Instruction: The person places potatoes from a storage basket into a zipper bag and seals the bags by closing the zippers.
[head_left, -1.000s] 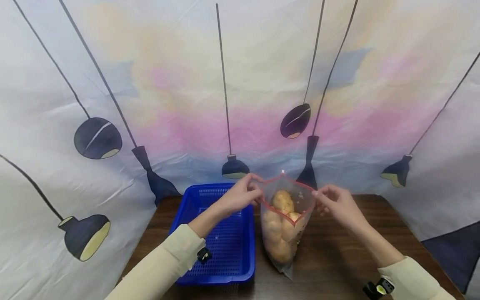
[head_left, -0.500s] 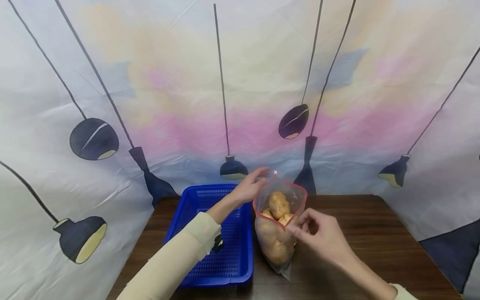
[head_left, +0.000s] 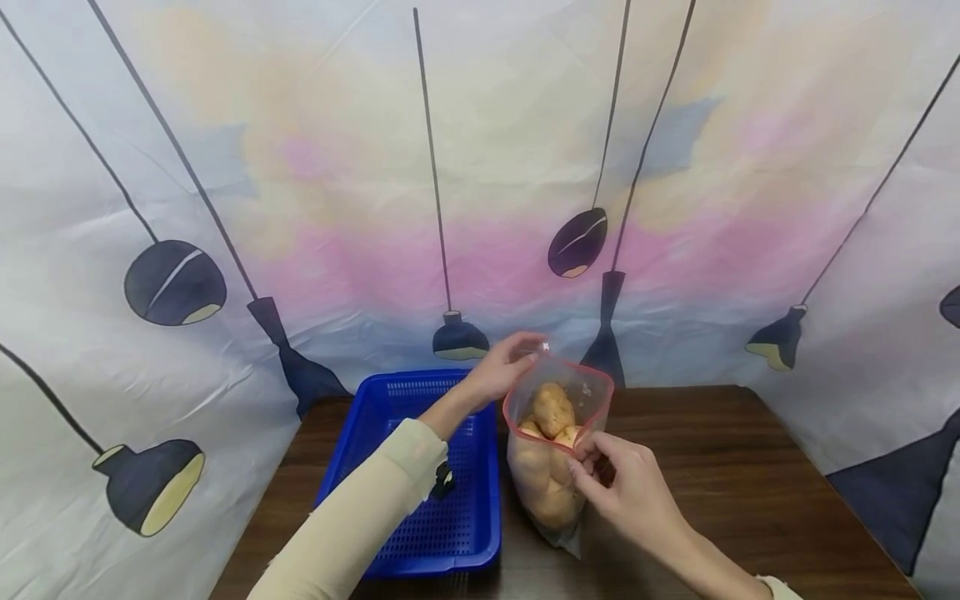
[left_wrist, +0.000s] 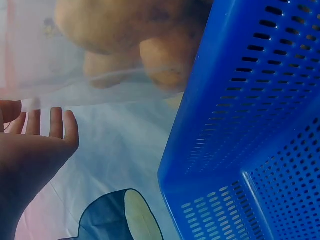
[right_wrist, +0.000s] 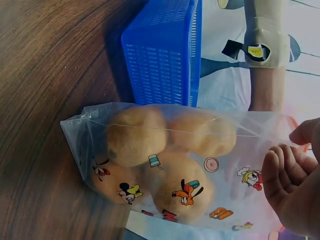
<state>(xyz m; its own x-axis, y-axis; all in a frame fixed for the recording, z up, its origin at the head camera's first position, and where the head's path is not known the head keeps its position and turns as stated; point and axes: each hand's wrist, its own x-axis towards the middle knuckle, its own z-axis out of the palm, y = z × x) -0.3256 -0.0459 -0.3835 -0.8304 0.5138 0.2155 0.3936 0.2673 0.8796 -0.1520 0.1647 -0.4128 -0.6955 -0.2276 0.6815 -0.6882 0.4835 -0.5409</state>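
Note:
A clear zip bag (head_left: 597, 387) with a red rim stands upright, its mouth spread wide. Several potatoes (head_left: 553, 407) fill it. Cartoon prints show on the bag's side in the right wrist view. At the far corner, beside a small white tab (head_left: 546, 346), my left hand (head_left: 498, 371) pinches the bag's edge between thumb and fingers. My right hand (head_left: 633, 487) pinches the near corner of the red rim, thumb on the outside and the other fingers curled. In the left wrist view the left hand (left_wrist: 37, 145) shows beside the bag's edge, its other fingers loosely bent.
A blue perforated plastic basket (head_left: 491, 533) stands left of the bag, beneath my left forearm. Both rest on a dark wooden table (head_left: 720, 475). Behind the table hangs a cloth backdrop (head_left: 510, 167) printed with lamps.
My right hand has gone from the rim's right side to its near corner. My left hand has shifted from the left side to the far corner. The mouth now gapes toward me.

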